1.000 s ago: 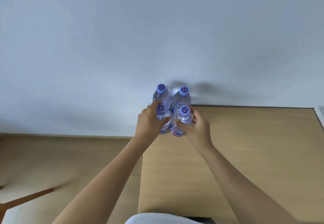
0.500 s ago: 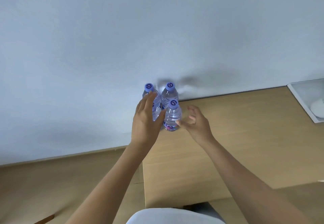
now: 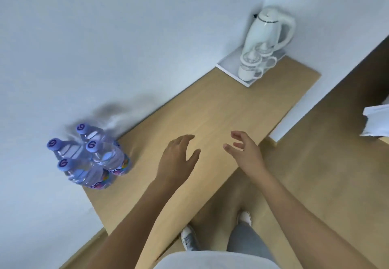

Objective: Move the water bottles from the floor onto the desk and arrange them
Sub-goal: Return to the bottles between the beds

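Several clear water bottles (image 3: 99, 159) with purple caps stand upright in a tight cluster at the left end of the light wooden desk (image 3: 210, 121), close to the white wall. My left hand (image 3: 179, 159) hovers over the desk to the right of the bottles, fingers relaxed and holding nothing. My right hand (image 3: 244, 151) is further right over the desk's front edge, fingers loosely spread and also holding nothing. Neither hand touches a bottle.
A white tray (image 3: 229, 66) at the desk's far right end carries a white electric kettle (image 3: 269, 28) and two cups (image 3: 250, 66). Wooden floor lies below the desk, with my shoes (image 3: 189, 239) on it. A white object (image 3: 376, 121) shows at the right edge.
Both hands have let go of the bottles and drawn back to the right. The view has swung right, so the bottle cluster now sits at the left and the kettle tray is in sight.
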The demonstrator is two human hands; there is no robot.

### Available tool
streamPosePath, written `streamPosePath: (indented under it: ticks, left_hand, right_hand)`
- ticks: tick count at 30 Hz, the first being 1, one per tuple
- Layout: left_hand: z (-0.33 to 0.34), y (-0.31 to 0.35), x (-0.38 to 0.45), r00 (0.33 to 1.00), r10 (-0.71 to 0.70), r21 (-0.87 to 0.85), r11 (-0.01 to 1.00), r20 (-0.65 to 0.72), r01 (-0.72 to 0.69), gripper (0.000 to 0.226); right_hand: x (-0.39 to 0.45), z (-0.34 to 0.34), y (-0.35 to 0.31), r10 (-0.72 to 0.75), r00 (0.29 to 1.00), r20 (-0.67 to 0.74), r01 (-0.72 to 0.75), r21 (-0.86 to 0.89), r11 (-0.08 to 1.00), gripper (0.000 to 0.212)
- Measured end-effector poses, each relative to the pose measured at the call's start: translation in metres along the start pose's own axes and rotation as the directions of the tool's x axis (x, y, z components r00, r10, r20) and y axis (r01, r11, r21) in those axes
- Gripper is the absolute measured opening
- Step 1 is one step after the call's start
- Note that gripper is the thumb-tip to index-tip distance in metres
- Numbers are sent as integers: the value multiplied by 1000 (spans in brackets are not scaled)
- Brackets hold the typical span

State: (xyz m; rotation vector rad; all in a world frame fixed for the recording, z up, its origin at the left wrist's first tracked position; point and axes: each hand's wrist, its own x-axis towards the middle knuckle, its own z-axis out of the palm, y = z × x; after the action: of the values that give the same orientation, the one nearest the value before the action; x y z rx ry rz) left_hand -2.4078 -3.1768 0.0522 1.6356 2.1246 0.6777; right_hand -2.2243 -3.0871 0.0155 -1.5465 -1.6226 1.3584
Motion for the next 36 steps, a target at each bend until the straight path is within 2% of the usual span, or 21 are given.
streamPosePath:
  ticks: [6,14,20,28,36]
  left_hand:
    - [83,98,48,961,108,40,992,256,-122,47]
    - [207,277,96,891,216,-12,973,400,-230,44]
    - [277,376,123,815,284,-47,952,505,-302,44]
    - [365,478,207,763,355,-73,923,541,-378,32]
    - [440,590,349,713,413,-93,892,567,-443,41]
  right_hand:
    - [1,-128,56,157,977,-142,-150,61,987,60]
    - [-2,-318,131,290,916,-279,-272,100,957,60]
    - [0,-420,168,369,844,-389,-323,180,929,62]
    - [59,-524,210,491,744,-453,-390,301,870,58]
    - [191,-661,211,528,702,-477,-404,344,848,54]
